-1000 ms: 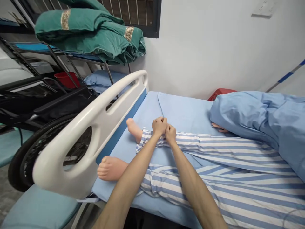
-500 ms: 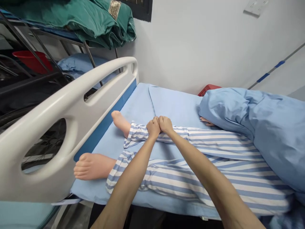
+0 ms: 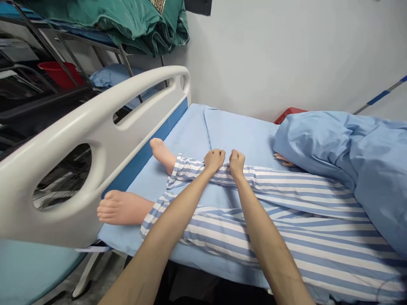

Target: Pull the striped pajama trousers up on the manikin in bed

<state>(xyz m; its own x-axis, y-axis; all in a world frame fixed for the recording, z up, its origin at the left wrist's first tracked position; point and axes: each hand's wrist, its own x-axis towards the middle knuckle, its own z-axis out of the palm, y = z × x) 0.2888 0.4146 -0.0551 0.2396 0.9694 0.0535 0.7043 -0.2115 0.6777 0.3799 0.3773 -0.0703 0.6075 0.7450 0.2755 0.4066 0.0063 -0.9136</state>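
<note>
Blue-and-white striped pajama trousers (image 3: 286, 182) cover two legs stretched out on the bed. Over the shin of the far leg, my left hand (image 3: 215, 160) is closed in a fist on the trouser cloth. My right hand (image 3: 237, 162), also closed, grips the same trouser leg a short gap to the right. The fingertips of both hands are hidden beneath the knuckles. Smooth, manikin-like feet stick out of the cuffs: the far foot (image 3: 163, 154) and the near foot (image 3: 125, 207), both bare.
A cream bed end board (image 3: 140, 95) stands at the left, beyond the feet. Light blue bedding (image 3: 321, 137) is heaped over the figure at the right, with some fingers (image 3: 284, 159) showing under it. Blue sheet (image 3: 235, 127) covers the mattress. A rack with green cloth (image 3: 136, 25) stands behind.
My hands were side by side and touching on the far shin; now they are apart, the right one further along the trouser leg to the right. The view has shifted slightly.
</note>
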